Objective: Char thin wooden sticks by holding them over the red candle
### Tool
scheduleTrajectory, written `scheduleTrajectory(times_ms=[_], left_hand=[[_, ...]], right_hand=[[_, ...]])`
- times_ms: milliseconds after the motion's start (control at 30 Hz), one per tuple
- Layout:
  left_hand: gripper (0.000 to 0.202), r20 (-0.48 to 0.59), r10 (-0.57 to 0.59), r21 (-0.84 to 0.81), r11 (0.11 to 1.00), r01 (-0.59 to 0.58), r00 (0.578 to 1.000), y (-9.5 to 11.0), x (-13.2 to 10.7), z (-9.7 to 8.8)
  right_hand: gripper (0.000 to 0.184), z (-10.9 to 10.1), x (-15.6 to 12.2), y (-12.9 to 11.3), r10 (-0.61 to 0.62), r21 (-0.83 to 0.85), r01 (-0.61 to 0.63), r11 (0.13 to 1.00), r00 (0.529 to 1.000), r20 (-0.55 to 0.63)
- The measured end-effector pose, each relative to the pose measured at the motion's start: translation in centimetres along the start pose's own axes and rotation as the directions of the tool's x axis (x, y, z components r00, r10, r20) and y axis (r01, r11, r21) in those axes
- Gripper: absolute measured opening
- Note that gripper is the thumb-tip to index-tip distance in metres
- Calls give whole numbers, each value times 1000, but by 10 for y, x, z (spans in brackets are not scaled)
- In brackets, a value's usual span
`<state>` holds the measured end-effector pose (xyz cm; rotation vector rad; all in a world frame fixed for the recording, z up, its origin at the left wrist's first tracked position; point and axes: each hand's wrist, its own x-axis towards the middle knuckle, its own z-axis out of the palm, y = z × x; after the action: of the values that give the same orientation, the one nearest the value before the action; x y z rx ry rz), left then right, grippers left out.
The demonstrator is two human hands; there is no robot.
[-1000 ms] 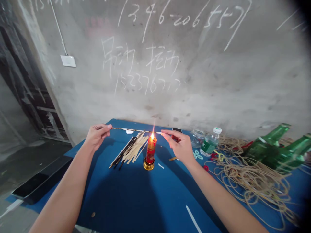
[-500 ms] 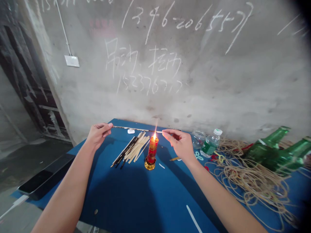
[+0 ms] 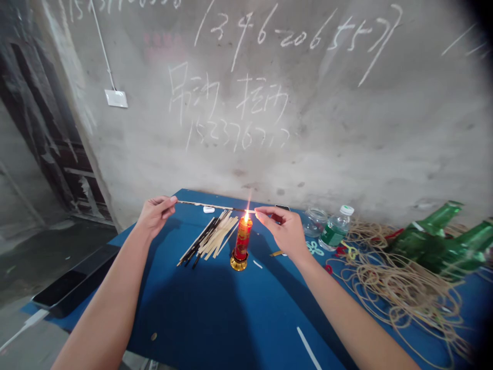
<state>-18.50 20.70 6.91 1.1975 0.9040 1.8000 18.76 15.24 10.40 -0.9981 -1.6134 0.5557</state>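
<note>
Head view, read from left. A dark phone [image 3: 63, 289] lies at the table's left edge, on the blue table [image 3: 215, 318]. The left hand [image 3: 155, 216] grips one end of a thin strip [image 3: 208, 206] between thumb and forefinger, the other fingers curled under. The strip spans the gap between the two hands, raised above the tabletop near the wall. Its long axis runs almost level from left to right, dipping slightly rightward, with one end pointing into each hand. Beneath it a loose pile of strips [image 3: 210, 238], pale and dark, lies fanned on the blue surface. The strip's right part passes just over the flame of a lit red candle [image 3: 241, 244] on a gold base. The right hand [image 3: 287, 231] pinches the other end just right of the flame, thumb and forefinger closed on it. A grip at both ends probably steadies the strip in the heat while the fingers sit beside the flame, not over it. Further right stand a glass jar [image 3: 314, 221] and a water bottle [image 3: 336, 226], then a tangled coil of tan cord [image 3: 404, 288] and green bottles [image 3: 435, 239] lying down.
</note>
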Motion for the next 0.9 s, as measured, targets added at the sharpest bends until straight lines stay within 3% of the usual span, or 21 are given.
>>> scheduleTrajectory(times_ms=[900], left_hand=[[33,45,-17,-1,1000,17,999,-4,-1,-1]], right_hand=[[28,-12,2,-1,48,75,-43,996,996,-74]])
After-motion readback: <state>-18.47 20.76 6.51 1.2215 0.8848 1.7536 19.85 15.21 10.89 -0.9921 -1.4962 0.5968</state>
